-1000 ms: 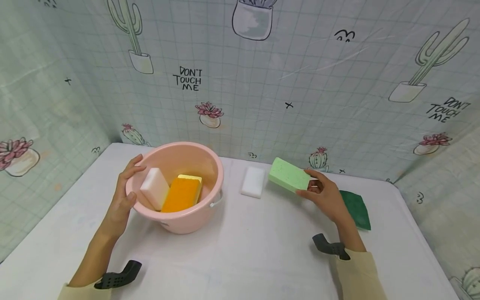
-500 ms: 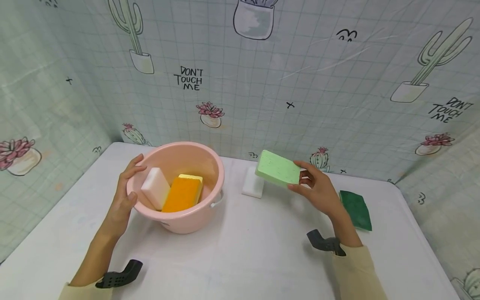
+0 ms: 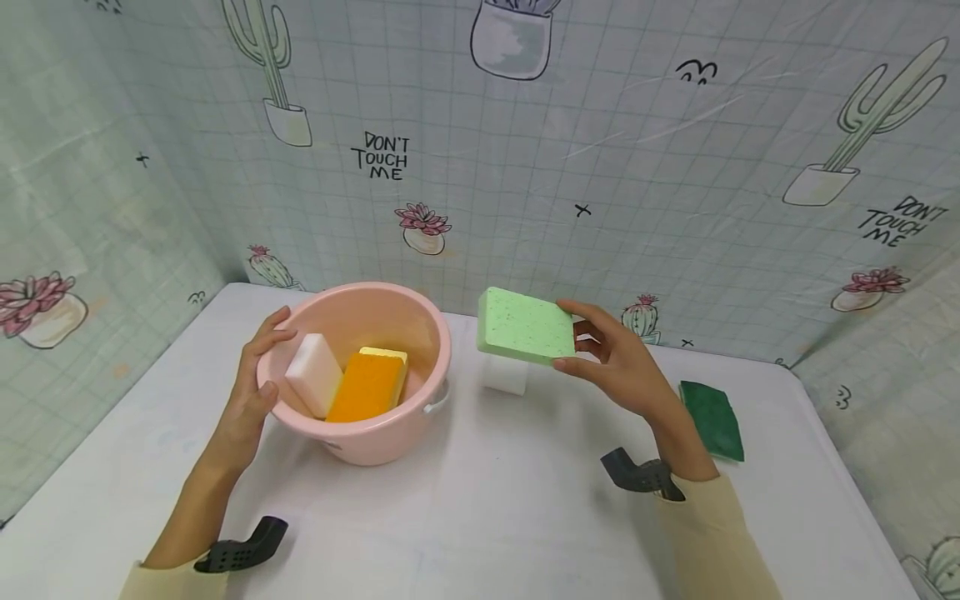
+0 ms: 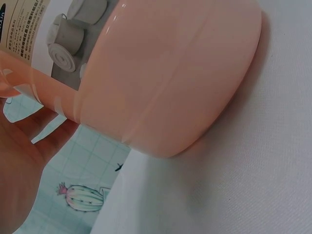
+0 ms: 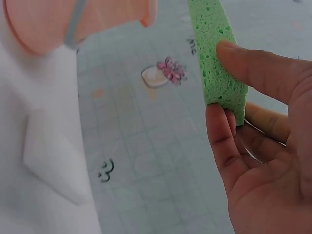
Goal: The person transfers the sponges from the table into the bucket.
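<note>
My left hand [image 3: 249,392] holds the near-left rim of a pink bucket [image 3: 386,442], thumb and fingers spread along it. Inside the bucket lie a pale pink-white block [image 3: 313,377] and an orange-and-yellow sponge [image 3: 367,387]. Pinched at one end by my right hand [image 3: 622,367] is a light green sponge [image 3: 527,327], raised above the table to the right of the bucket. Its pores and thickness show in the right wrist view, with the thumb on one side of the sponge [image 5: 217,58]. A white block [image 3: 505,377] lies below and behind it, partly hidden.
A dark green scouring pad [image 3: 711,419] lies on the white table [image 3: 480,517], right of my right forearm. Cactus-printed cloth [image 3: 495,183] hangs behind the table and at both sides. The bucket's wire handle [image 3: 437,400] hangs on its right side.
My right hand has carried the green sponge left and slightly up, toward the bucket, so it now covers much of the white block. The left hand stays at the bucket.
</note>
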{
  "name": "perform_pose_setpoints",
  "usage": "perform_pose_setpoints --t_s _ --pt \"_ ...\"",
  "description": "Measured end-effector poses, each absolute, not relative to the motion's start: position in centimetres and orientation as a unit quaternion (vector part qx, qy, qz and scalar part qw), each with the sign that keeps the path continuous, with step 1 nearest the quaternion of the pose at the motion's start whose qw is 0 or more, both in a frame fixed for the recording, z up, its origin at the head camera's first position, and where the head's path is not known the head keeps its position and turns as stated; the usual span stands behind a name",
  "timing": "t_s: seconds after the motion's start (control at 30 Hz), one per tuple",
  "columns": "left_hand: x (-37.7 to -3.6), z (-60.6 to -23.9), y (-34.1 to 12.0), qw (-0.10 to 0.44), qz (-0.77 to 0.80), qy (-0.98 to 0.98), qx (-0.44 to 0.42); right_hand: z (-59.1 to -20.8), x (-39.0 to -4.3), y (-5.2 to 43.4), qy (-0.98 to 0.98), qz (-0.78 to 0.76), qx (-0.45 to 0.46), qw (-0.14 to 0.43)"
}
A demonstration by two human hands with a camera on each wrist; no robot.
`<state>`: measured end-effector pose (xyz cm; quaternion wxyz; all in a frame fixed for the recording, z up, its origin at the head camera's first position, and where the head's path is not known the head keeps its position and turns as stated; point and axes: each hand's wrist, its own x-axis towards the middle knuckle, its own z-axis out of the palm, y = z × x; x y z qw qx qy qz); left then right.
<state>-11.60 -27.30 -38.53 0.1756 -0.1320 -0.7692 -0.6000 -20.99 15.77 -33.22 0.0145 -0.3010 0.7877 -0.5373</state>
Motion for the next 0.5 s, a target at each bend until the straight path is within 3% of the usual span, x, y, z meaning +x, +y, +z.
perform_pose_setpoints --t_s 0.5 --pt "-11.5 -38.4 -27.2 0.178 -0.591 -0.776 -0.127 -28.9 -21.3 11.0 0.763 -0.502 -0.405 0.052"
